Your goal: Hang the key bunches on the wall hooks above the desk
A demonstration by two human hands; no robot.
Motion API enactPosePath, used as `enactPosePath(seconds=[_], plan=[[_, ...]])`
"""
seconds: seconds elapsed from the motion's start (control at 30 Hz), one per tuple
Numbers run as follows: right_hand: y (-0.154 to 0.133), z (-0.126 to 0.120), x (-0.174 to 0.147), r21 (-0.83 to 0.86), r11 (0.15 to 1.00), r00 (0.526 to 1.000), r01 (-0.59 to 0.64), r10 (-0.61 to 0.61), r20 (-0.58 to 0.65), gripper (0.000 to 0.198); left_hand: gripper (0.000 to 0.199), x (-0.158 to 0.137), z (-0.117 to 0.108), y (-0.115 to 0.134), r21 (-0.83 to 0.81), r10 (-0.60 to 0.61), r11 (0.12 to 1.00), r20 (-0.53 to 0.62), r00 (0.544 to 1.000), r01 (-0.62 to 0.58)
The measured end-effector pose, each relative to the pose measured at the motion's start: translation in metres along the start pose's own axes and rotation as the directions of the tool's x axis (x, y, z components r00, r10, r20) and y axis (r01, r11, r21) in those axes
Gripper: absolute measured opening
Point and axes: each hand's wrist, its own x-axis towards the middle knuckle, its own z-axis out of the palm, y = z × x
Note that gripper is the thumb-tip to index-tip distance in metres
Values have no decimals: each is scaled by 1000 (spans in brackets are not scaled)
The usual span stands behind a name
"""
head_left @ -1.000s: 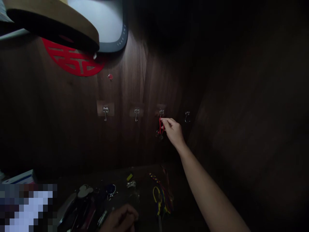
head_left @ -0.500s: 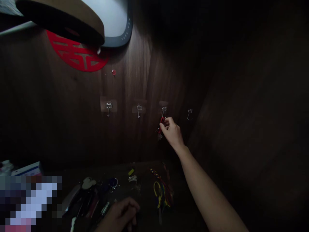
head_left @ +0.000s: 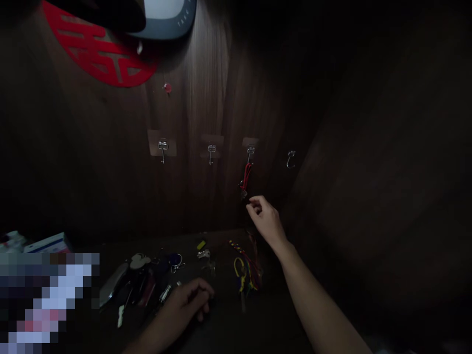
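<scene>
Just above and left of right hand: red cord, hung on third hook from left, long axis near upright. Not touching it: right fingers, loosely curled, narrowly parted, holding nothing. Farther off, low over bench: left hand, grip unclear.

Four hooks, one red cord and one red emblem show.

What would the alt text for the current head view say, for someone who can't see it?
A red cord hangs from the third wall hook from the left, with the right hand just below it, apart and holding nothing visible. The loosely curled left hand is near keys and multicoloured cords on a dark surface.
</scene>
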Motion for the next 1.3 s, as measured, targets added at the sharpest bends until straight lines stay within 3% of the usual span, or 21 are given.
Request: enactPosePath(seconds=[0.33, 0.53, 0.67, 0.8, 0.97, 1.2, 1.3], plan=[[2, 6, -59, -75, 995, 952, -73, 92, 293, 18, 29, 1, -10, 7, -9, 64, 998, -219, 974, -67], [-2, 4, -80, -156, 985, 886, -69, 132, 445, 18, 32, 3, -25, 4, -9, 98, 993, -494, 864, -118], [-6, 3, -90, -191, 980, 851, -59, 149, 503, 18, 34, 6, -38, -2, 80, 158, 987, -558, 815, -137], [-9, 5, -96, -194, 980, 836, -47, 145, 529, 17, 27, 7, -50, -6, 295, 274, 947, -549, 789, -123], [-12, 12, -105, -207, 978, 836, 5, 110, 538, 16, 25, 6, -62, -11, 539, 471, 821, -454, 756, -188], [3, 31, -124, -256, 967, 918, 10, 92, 385, 18, 27, 7, -65, -18, 714, 595, 658, -301, 745, -238], [10, 36, -128, -230, 973, 936, -3, 83, 342, 19, 27, 6, -58, -20, 789, 627, 554, -185, 757, -266]])
